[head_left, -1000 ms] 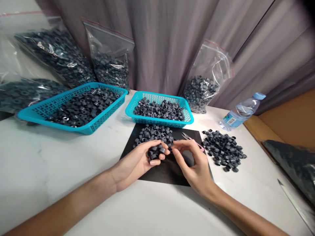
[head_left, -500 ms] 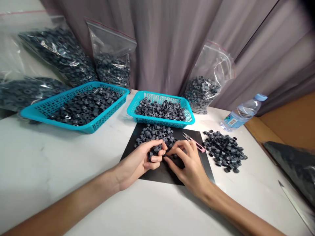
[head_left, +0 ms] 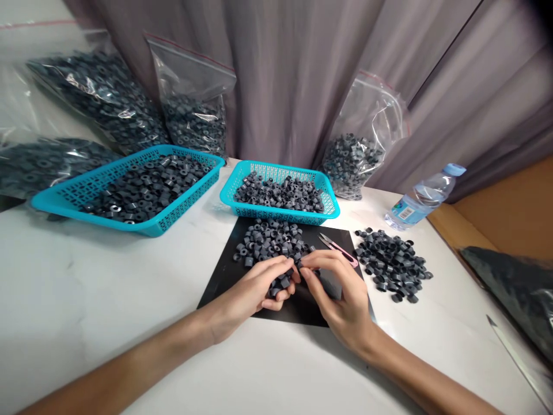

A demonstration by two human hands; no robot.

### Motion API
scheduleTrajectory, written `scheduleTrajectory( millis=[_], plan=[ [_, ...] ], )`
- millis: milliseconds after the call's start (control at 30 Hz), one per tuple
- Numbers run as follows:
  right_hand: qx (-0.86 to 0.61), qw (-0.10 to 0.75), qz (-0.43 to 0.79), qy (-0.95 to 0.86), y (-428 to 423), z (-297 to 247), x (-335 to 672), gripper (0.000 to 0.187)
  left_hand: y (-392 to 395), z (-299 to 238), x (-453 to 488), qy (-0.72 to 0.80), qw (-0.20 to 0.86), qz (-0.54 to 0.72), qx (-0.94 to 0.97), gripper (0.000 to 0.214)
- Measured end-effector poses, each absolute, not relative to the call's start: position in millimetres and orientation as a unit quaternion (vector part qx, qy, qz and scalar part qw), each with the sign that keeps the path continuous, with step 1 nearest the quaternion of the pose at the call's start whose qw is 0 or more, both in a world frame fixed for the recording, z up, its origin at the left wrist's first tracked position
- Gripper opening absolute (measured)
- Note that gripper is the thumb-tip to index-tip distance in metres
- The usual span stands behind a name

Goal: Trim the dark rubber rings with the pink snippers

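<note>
Cupped over the black mat (head_left: pixel 220 279), my left hand (head_left: pixel 265 282) holds several dark grey ring-shaped plastic parts (head_left: pixel 283 281) in its curled fingers. My right hand (head_left: pixel 339 288) meets its fingertips, pinching a small dark part (head_left: pixel 299 263) between thumb and forefinger; that part is mostly hidden. Just beyond both hands lies a loose pile of the same grey parts (head_left: pixel 268 237) on the mat. Pink-handled thread snips (head_left: pixel 341 251) rest behind my right hand. To the right, another pile of dark parts (head_left: pixel 393 265) sits on the white table (head_left: pixel 142 282).
Two blue perforated baskets, one at left (head_left: pixel 159 225) and one in the middle (head_left: pixel 280 214), hold many grey parts. Clear zip bags of parts (head_left: pixel 194 115) stand along the curtain, one more (head_left: pixel 354 161) at right. A water bottle (head_left: pixel 423 199) stands right; a pointed blade-like strip (head_left: pixel 514 351) lies near the right edge.
My left hand has moved slightly right and its thumb now reaches toward my right fingertips. My right hand has risen from near the mat to meet the left, pinching a small part.
</note>
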State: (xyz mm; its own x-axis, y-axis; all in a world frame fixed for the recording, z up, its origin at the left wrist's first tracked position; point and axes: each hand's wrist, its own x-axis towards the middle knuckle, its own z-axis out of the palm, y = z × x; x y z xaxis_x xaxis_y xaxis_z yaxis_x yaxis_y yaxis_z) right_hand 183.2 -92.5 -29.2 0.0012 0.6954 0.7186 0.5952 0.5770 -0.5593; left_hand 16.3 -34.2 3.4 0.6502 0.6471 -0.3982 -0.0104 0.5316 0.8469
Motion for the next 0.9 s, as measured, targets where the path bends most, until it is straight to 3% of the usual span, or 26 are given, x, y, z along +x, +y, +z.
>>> scheduleTrajectory(
  millis=[167,333,467,667,900],
  plan=[
    [-0.439,0.504,0.064,-0.741,-95,-28,182,0.019,-39,3,19,0.368,0.804,0.216,0.414,0.026],
    [-0.527,0.51,0.056,-0.677,-91,-29,183,0.014,-36,6,18,0.353,0.815,0.219,0.404,0.031],
    [-0.613,0.443,0.029,-0.654,-86,-33,184,0.005,-34,6,17,0.348,0.815,0.233,0.402,0.028],
    [-0.666,0.345,-0.01,-0.661,-84,-40,185,0.016,-34,10,18,0.33,0.831,0.242,0.376,0.024],
    [-0.647,0.376,-0.028,-0.663,-87,-41,187,0.015,-33,7,16,0.317,0.838,0.255,0.364,0.02]
  ],
)
